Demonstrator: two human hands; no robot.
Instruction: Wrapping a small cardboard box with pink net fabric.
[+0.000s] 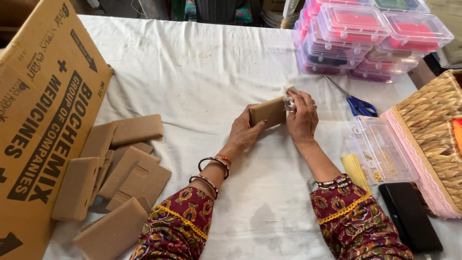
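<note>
Left hand [244,131] grips one brown block [267,112]; right hand [302,118] pinches what appears to be white cloth [289,98] against its end. Block pile [118,173] lies untouched beside the cardboard box [43,110].

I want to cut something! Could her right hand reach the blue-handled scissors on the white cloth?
Probably yes. The right hand is beside the blue-handled metal scissors, with bare white cloth between, but it is busy holding the flat brown block.

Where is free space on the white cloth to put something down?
Free: the far middle, between cardboard box and stacked plastic boxes; also between the forearms. Crowded: brown slabs at left; scissors, clear organizer, basket at right.
</note>
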